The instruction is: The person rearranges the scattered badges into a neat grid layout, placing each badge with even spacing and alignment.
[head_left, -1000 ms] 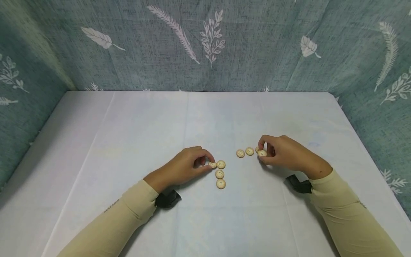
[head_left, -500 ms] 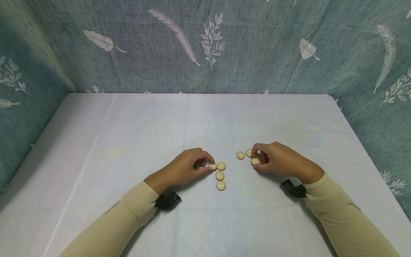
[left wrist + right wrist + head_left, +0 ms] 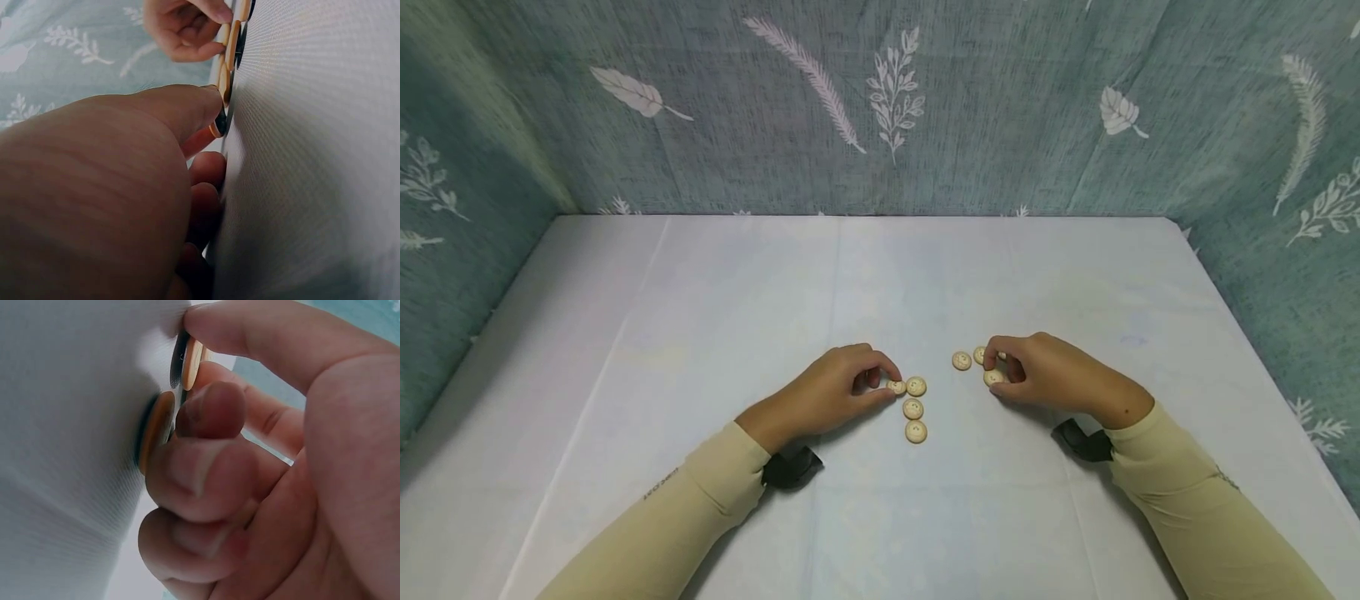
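Observation:
My left hand [image 3: 831,392] pinches a round, cream-coloured button [image 3: 897,387] between thumb and index fingertip, low at the table. Directly right of it lies a second button [image 3: 916,386], the top of a short column with a middle button [image 3: 913,408] and a bottom button [image 3: 916,431]. Thumb and forefinger of my right hand [image 3: 1056,375] grip another button [image 3: 994,377], seen edge-on in the right wrist view. Behind those fingers, a button [image 3: 980,355] is partly covered, and another is mostly hidden. Further left sits a button [image 3: 962,361] in the same row.
A white cloth covers the table [image 3: 715,292]. Blue-green curtains [image 3: 985,108] with pale leaf prints hang along the back and both sides. A dark wrist strap piece [image 3: 792,468] sits under the left sleeve, with a similar one [image 3: 1082,440] at the right.
My right hand has moved left and toward me with its button, from the right end of the row to just below it. The left hand stays in place on its button.

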{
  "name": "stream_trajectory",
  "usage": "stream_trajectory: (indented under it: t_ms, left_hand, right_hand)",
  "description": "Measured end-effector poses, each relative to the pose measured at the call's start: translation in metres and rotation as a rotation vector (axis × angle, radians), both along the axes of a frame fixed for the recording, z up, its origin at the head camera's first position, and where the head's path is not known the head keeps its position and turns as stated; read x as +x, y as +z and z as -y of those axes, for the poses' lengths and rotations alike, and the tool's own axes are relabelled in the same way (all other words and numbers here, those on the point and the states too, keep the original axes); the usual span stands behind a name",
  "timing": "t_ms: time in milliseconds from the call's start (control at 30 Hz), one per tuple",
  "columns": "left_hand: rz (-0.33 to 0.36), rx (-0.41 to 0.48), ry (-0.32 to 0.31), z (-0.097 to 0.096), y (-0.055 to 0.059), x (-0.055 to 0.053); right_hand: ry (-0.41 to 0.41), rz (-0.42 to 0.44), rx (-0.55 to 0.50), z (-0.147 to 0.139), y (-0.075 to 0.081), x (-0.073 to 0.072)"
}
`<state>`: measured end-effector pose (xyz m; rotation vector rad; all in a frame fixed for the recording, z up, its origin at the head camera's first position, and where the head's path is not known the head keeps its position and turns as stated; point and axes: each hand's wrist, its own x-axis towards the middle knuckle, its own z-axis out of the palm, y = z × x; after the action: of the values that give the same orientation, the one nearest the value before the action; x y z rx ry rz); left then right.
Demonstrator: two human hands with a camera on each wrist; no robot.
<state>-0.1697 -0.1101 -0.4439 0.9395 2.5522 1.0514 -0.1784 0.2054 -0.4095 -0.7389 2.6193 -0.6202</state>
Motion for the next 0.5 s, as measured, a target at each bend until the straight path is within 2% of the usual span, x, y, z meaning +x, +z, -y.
stream_trajectory:
  t_ms: [267,500]
  left_hand:
    - [0.019,-0.024,-0.003,-0.0003,0.0,0.0004]
    - [0.012,-0.016,0.006,0.0001,0.0014,-0.0003]
  right_hand:
    - [0.006,0.037,-0.007,-0.0007,0.0011,0.0016]
    - [0.01,0.001,-0.052,0.0039,0.0081,0.0043]
